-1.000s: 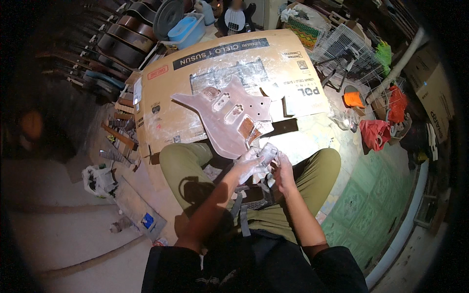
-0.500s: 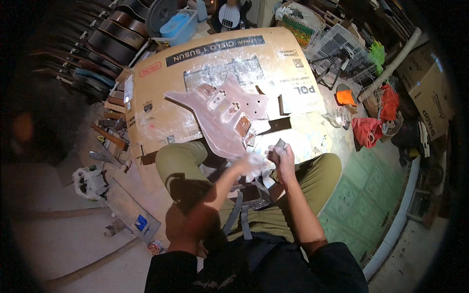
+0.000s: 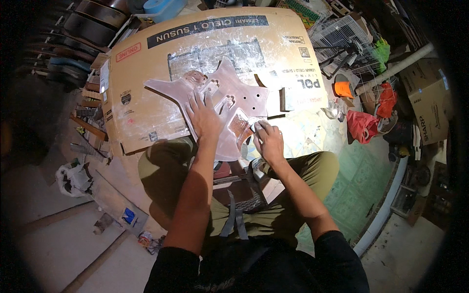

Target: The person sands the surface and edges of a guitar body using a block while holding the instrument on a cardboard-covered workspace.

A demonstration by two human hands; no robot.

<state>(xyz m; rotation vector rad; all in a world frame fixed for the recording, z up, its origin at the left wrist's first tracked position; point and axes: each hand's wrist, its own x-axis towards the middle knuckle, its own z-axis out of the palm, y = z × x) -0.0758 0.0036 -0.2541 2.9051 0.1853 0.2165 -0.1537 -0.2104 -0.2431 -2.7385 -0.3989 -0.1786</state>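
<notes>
An electric guitar body (image 3: 239, 85) with a dusty, pinkish-brown bare surface and several routed cavities lies in front of me, its lower end reaching my lap. My left hand (image 3: 205, 118) rests flat on its upper face, fingers spread beside the small cavities. At the right edge, next to the largest cavity, my right hand (image 3: 269, 141) is curled and pressing down. A small folded piece of sandpaper (image 3: 253, 126) shows partly under its fingertips; the rest is hidden by the fingers.
A big flattened cardboard sheet (image 3: 141, 66) lies under the guitar body. Guitars (image 3: 88, 29) line the far left. A wire cage (image 3: 342, 36), an orange item (image 3: 343, 89) and a red bag (image 3: 361, 126) stand at right. A board (image 3: 115, 198) lies at lower left.
My hands have come up from my lap onto the guitar body. The left now lies flat on it; the right has brought the grey sandpaper to its edge. My view has shifted slightly.
</notes>
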